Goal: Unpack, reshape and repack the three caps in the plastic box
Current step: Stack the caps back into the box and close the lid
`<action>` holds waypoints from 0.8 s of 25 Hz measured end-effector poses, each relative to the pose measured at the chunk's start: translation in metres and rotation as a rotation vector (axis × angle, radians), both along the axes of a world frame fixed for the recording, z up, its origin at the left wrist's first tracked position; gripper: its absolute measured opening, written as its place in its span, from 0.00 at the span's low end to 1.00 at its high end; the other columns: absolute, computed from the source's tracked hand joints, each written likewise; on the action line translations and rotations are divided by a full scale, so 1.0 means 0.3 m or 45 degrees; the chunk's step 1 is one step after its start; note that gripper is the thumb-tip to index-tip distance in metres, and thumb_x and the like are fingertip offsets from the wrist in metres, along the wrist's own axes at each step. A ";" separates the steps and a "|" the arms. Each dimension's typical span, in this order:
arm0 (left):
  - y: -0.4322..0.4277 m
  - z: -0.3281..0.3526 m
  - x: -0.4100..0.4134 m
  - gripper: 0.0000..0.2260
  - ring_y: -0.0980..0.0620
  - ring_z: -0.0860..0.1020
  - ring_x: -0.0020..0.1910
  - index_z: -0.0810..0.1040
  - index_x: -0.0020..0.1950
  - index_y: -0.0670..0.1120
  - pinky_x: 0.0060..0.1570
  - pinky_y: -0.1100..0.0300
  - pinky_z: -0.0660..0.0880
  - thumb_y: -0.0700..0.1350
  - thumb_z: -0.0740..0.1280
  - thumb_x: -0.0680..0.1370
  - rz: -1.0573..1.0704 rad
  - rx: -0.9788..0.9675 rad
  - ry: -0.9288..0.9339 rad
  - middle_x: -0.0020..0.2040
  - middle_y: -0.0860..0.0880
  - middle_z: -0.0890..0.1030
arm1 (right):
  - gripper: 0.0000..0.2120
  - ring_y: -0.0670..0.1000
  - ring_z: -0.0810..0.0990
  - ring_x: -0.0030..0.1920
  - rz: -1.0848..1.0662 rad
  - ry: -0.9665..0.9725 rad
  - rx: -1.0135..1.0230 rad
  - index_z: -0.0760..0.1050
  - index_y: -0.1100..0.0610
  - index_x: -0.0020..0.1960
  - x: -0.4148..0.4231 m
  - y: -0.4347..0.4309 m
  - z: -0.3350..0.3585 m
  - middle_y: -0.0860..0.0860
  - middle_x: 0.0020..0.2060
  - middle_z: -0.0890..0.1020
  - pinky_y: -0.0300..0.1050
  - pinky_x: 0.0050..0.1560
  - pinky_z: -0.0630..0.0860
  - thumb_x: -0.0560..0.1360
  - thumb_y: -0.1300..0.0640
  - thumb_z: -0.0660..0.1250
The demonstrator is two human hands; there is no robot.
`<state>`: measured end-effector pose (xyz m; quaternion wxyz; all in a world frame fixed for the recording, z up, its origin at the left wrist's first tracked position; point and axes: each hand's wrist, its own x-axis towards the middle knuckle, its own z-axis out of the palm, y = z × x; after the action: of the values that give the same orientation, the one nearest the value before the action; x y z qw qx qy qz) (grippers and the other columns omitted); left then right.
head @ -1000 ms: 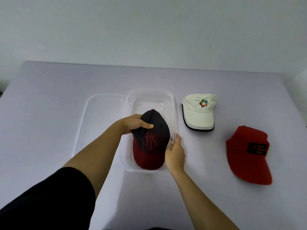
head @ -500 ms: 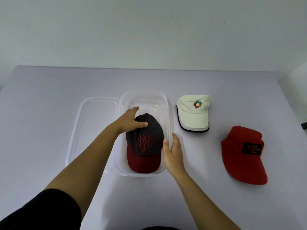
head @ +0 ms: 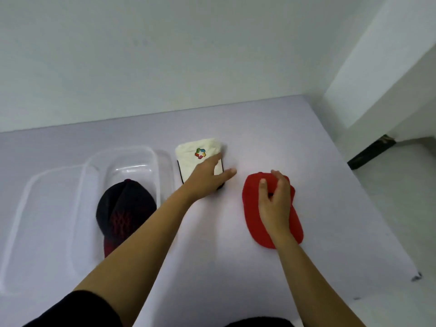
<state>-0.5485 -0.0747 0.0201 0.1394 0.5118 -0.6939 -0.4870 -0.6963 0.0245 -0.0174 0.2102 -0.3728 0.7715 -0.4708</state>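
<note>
A black cap with a dark red brim [head: 125,204] lies inside the clear plastic box [head: 156,166], brim toward me; my left forearm hides part of the brim. Right of the box, a white cap with a coloured logo [head: 195,149] lies on the table. My left hand [head: 207,178] stretches over its brim with fingers spread, holding nothing. Further right lies a red cap [head: 252,208]. My right hand [head: 274,201] is on top of it, thumb and fingers curled onto its crown.
The box's clear lid [head: 35,197] lies flat against the box's left side. The grey table [head: 236,256] ends at its right edge [head: 389,232], with floor and a dark object [head: 370,152] beyond. A white wall stands behind.
Both hands left the black cap in the box and moved right: the left over the white cap, the right onto the red cap. The view has swung right.
</note>
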 end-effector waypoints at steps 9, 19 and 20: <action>0.042 -0.179 -0.326 0.31 0.45 0.68 0.70 0.67 0.71 0.52 0.64 0.37 0.64 0.60 0.70 0.71 0.113 0.808 0.056 0.69 0.49 0.72 | 0.53 0.51 0.67 0.69 0.370 -0.562 0.517 0.49 0.53 0.75 -0.410 0.067 -0.172 0.49 0.69 0.66 0.48 0.66 0.67 0.61 0.51 0.79; 0.080 -0.215 -0.222 0.19 0.47 0.77 0.59 0.72 0.66 0.57 0.56 0.44 0.73 0.49 0.69 0.75 0.204 0.938 0.235 0.61 0.51 0.79 | 0.17 0.48 0.75 0.56 0.628 -0.563 0.526 0.71 0.50 0.56 -0.386 0.071 -0.195 0.48 0.55 0.75 0.42 0.55 0.73 0.71 0.46 0.70; 0.097 -0.212 -0.185 0.19 0.46 0.78 0.59 0.72 0.66 0.57 0.54 0.46 0.74 0.48 0.68 0.75 0.218 0.933 0.225 0.60 0.50 0.80 | 0.17 0.48 0.75 0.55 0.661 -0.537 0.538 0.72 0.50 0.54 -0.355 0.077 -0.197 0.46 0.53 0.76 0.42 0.54 0.73 0.70 0.45 0.70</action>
<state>-0.6038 -0.0456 -0.0436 0.0468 0.5398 -0.4140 -0.7314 -0.8029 0.0477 -0.0764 0.5483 -0.3991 0.6714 -0.2989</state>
